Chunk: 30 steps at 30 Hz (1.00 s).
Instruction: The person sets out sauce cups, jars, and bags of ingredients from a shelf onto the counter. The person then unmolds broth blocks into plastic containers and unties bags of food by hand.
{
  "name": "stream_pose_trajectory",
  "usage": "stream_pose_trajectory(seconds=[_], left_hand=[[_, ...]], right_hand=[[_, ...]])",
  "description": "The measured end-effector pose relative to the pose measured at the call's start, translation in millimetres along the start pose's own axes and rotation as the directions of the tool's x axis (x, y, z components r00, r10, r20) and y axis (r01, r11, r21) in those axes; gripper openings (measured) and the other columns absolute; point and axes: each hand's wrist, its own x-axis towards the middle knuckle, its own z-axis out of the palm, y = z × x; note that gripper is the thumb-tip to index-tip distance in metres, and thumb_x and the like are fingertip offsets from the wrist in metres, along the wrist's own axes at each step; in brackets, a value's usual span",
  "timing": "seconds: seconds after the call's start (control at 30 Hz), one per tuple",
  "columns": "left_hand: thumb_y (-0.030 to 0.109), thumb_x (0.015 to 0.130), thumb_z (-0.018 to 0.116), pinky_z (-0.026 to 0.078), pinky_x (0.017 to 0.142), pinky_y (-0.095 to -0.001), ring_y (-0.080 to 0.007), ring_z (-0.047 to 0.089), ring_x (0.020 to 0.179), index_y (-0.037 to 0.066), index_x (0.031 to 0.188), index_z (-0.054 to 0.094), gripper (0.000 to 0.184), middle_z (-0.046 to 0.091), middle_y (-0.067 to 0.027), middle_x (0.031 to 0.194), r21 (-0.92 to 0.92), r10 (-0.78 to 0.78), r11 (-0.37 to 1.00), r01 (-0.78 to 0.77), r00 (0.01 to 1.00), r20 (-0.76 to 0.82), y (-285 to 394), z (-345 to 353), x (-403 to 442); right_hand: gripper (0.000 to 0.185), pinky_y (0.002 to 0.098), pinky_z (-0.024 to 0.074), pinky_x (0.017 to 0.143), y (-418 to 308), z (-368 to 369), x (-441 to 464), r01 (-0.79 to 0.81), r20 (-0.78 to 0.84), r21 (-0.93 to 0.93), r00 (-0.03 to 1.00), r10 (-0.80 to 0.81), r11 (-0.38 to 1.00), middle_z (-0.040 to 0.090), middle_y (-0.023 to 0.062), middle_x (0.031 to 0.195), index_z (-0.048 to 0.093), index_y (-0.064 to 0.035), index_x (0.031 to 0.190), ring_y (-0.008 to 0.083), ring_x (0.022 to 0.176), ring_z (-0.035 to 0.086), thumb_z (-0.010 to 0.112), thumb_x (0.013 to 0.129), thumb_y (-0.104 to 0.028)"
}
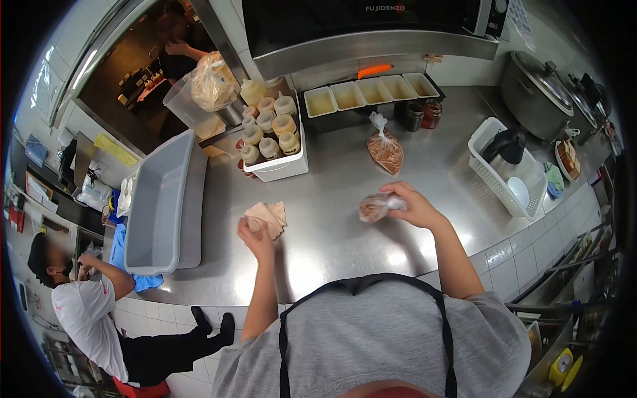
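My right hand point(415, 207) is closed on the twisted top of a small clear plastic bag point(375, 207) with brown contents, over the steel counter point(325, 245). At the left, my left hand point(257, 237) has its fingers on a folded beige cloth point(271, 217), closed round its near left edge. Beyond my right hand lies a second knotted bag of brown contents point(386, 152), apart from the hand.
A white bin of squeeze bottles point(282, 169) and a grey tub point(166, 205) stand left. Five-part container rack point(371, 109), dark and red jars point(431, 114) are at the back. A white basket point(507, 189) and cooker point(536, 93) stand right. A person point(86, 318) stands far left.
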Motion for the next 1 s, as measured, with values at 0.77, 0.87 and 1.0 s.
stream_pose_trajectory(seconds=[0.77, 0.87, 1.0], left_hand=[[0.014, 0.078, 0.063, 0.028, 0.101, -0.0467, -0.0371, 0.034, 0.124, 0.004, 0.124, 0.045, 0.050, 0.035, -0.0189, 0.134, 0.325, 0.162, 0.913, -0.246, 0.951, 0.264, 21, -2, -26], [0.013, 0.079, 0.062, 0.027, 0.102, -0.0467, -0.0380, 0.033, 0.125, 0.003, 0.124, 0.045, 0.050, 0.034, -0.0202, 0.134, 0.317, 0.155, 0.916, -0.246, 0.946, 0.285, 22, -3, -27], [0.009, 0.079, 0.061, 0.025, 0.104, -0.0465, -0.0395, 0.030, 0.127, 0.000, 0.124, 0.043, 0.049, 0.031, -0.0231, 0.134, 0.279, 0.168, 0.928, -0.245, 0.947, 0.273, 25, -3, -27]], right_hand=[[0.049, 0.0431, 0.0307, 0.088, 129, -148, -78, -0.704, -0.851, -0.523, 0.460, -0.252, 0.480, 0.054, 0.0051, 0.088, 0.066, -0.0101, 0.082, 0.0245, 0.090, 0.052, 0.064, 0.072, -0.058], [0.049, 0.0439, 0.0311, 0.087, 132, -161, -78, -0.678, -0.843, -0.519, 0.506, -0.181, 0.520, 0.054, 0.0045, 0.087, 0.066, -0.0100, 0.078, 0.0237, 0.092, 0.052, 0.064, 0.071, -0.059], [0.050, 0.0440, 0.0307, 0.087, 142, -187, -68, -0.647, -0.824, -0.510, 0.556, -0.108, 0.567, 0.055, 0.0028, 0.085, 0.065, -0.0100, 0.075, 0.0232, 0.091, 0.051, 0.064, 0.070, -0.060]])
